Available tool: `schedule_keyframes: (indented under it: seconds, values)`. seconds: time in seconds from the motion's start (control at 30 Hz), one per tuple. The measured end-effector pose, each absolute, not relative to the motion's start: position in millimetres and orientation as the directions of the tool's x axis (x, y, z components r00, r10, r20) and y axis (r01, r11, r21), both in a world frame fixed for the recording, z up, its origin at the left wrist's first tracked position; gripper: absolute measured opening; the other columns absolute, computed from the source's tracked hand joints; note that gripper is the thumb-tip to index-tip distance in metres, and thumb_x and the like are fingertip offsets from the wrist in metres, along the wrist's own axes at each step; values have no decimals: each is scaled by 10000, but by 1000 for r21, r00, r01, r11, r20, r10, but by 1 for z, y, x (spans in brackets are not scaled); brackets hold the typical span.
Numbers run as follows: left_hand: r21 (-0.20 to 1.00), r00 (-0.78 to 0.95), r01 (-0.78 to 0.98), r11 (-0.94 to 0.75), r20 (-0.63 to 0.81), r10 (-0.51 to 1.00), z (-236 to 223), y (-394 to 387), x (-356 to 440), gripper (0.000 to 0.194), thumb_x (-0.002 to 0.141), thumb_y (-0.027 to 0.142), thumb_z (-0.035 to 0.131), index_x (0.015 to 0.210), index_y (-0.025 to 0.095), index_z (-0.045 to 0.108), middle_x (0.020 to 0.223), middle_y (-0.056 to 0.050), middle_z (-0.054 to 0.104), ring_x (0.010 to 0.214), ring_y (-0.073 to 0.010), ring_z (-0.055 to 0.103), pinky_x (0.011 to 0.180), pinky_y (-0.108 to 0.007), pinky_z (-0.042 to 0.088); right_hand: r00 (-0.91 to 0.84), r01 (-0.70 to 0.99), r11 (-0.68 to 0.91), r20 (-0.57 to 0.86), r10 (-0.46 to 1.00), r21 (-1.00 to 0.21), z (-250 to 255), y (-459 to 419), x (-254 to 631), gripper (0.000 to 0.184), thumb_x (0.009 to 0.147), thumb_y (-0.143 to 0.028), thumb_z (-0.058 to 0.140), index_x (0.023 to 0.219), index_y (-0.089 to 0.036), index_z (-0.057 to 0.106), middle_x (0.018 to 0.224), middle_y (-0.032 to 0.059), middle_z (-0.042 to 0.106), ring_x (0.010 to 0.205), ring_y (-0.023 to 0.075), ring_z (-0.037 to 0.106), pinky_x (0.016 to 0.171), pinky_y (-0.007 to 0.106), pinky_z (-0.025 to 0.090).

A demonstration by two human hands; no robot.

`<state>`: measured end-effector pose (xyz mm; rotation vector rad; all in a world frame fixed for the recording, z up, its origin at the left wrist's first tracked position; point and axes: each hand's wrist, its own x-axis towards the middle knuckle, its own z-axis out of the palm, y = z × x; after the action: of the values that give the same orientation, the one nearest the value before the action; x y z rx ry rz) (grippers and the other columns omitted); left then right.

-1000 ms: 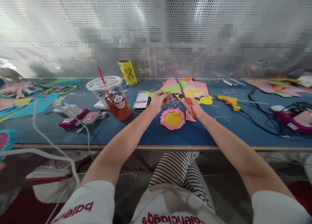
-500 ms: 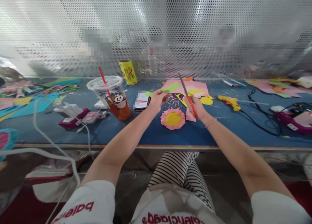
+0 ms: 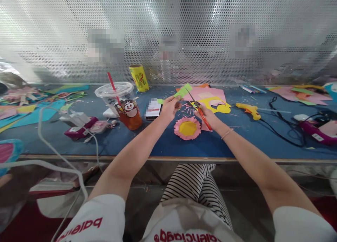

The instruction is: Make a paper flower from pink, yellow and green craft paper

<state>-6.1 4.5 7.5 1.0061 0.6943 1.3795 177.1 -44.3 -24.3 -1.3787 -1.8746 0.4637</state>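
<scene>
My left hand pinches a strip of light green paper above the table. Closed around the red handles of a pair of scissors is my right hand, and the blades point up and left to the green paper's right edge. Whether the blades have cut into the paper I cannot tell. Just below and between my hands lies a pink ruffled paper flower with a yellow centre. Yellow paper with cut-out curves and pink paper sheets lie behind my right hand.
A plastic cup of amber drink and a phone stand to the left. At the right is a yellow glue gun with a black cord. A perforated metal screen rises behind the table; a yellow roll is near it.
The scissors have swung left, and their blades now reach the green paper. In my left hand the green paper has tilted upward at its right end.
</scene>
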Motion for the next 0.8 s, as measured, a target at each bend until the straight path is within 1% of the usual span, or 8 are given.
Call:
schedule_keyframes:
  seconds: [0.1, 0.27, 0.37, 0.47, 0.6, 0.8]
  values:
    - [908, 117, -407, -102, 163, 980, 6, 4, -4, 159, 655, 228, 708, 699, 134, 587, 638, 7, 635, 440, -28, 481, 447, -166, 374, -156, 670, 367, 361, 919, -645, -24, -45, 176, 362, 808, -568, 414, 804, -206, 430, 701, 9, 526, 679, 161, 493, 657, 303, 397]
    - [934, 123, -334, -126, 176, 977, 4, 3, -2, 207, 637, 286, 727, 686, 132, 597, 640, 1, 640, 443, -27, 469, 447, -174, 359, -140, 647, 360, 359, 923, -672, -24, -45, 175, 347, 810, -553, 421, 782, -208, 410, 716, 14, 534, 680, 159, 499, 661, 306, 394]
    - [944, 118, -298, -141, 183, 976, 3, 2, -1, 214, 636, 305, 722, 689, 133, 606, 648, -4, 647, 444, -31, 469, 450, -179, 361, -146, 655, 369, 368, 918, -660, -23, -46, 175, 340, 810, -546, 420, 783, -207, 410, 721, 19, 535, 684, 162, 499, 661, 310, 394]
    - [946, 118, -283, -157, 197, 973, 2, 2, 0, 206, 639, 308, 716, 689, 136, 613, 653, -5, 650, 448, -34, 470, 454, -182, 367, -159, 675, 382, 381, 911, -632, -23, -46, 175, 335, 810, -542, 414, 793, -208, 414, 707, 10, 517, 678, 164, 491, 647, 308, 388]
    - [952, 129, -260, -162, 201, 971, 1, 1, 0, 187, 650, 301, 704, 669, 139, 611, 648, -3, 645, 445, -31, 458, 459, -181, 373, -158, 680, 369, 365, 917, -633, -24, -45, 174, 334, 805, -541, 422, 815, -207, 428, 706, 6, 516, 670, 166, 498, 640, 305, 389]
    - [949, 146, -254, -186, 227, 963, 3, -1, 1, 201, 653, 310, 702, 647, 136, 601, 606, 5, 616, 435, -29, 437, 432, -176, 335, -145, 706, 373, 393, 908, -602, -24, -46, 173, 349, 816, -525, 419, 874, -186, 476, 735, 36, 556, 703, 183, 524, 670, 315, 404]
